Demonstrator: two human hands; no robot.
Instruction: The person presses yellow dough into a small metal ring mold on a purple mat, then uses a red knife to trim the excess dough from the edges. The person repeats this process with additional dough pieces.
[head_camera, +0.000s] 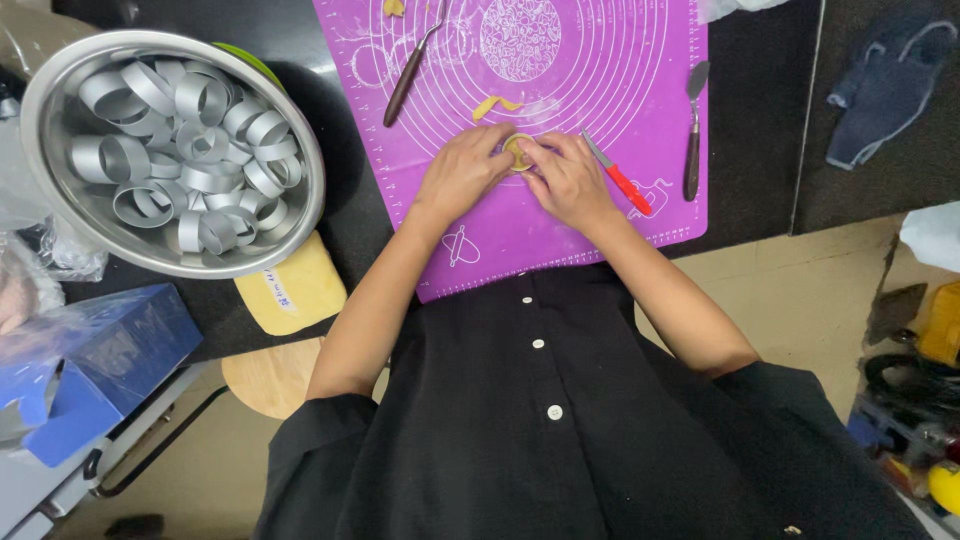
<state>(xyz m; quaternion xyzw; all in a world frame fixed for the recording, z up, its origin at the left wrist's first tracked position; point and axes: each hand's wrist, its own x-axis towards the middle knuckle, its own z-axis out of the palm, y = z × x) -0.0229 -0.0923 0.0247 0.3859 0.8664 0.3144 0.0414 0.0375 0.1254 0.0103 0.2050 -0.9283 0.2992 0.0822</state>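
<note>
At the far left stands a big metal bowl full of metal rings. Near it lies a yellow slab, and at the near left there is a blue box. In the middle a purple mat covers the dark table. On the mat's left part lies a tool with a brown handle.

The left hand and the right hand meet on the mat. Between their fingertips sits a small ring with yellow dough. The fingers of both hands bend around it and press on its rim from the two sides; the thumbs are hidden. A scrap of dough lies just beyond the hands.

Just right of the right hand lies a red-handled knife. Further right, at the mat's edge, lies a spatula.
</note>
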